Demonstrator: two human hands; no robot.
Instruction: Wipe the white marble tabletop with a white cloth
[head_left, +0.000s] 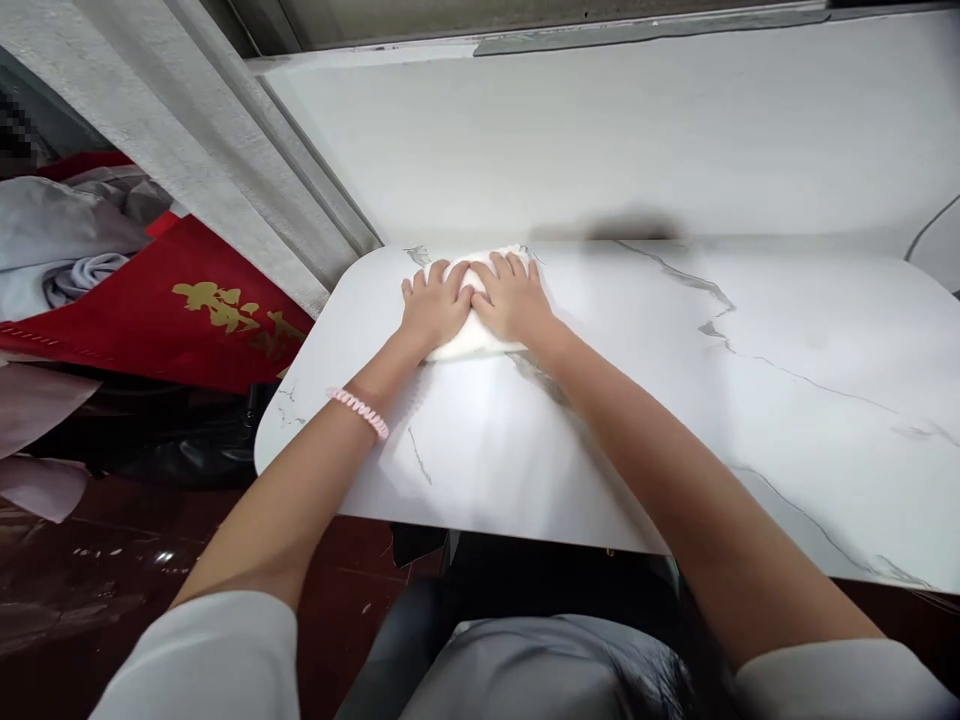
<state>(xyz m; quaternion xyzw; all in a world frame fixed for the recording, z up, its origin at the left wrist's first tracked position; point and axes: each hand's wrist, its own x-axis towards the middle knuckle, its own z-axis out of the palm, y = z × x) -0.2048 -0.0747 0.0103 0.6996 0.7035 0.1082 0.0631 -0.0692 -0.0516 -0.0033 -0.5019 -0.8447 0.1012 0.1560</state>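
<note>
A white cloth [471, 342] lies bunched at the far left part of the white marble-pattern table [675, 400]. My left hand [433, 306] rests flat on the cloth's left side, fingers spread and pointing away from me. My right hand [514, 296] presses flat on its right side, touching the left hand. Most of the cloth is hidden under both palms. A pink coil band [360, 411] sits on my left wrist.
A white wall panel [637, 130] rises right behind the table. A grey curtain [225, 160] hangs at the left. Beside the table's left edge lie a red cloth with gold characters [187, 320], grey fabric [67, 240] and dark bags [150, 440] on the floor.
</note>
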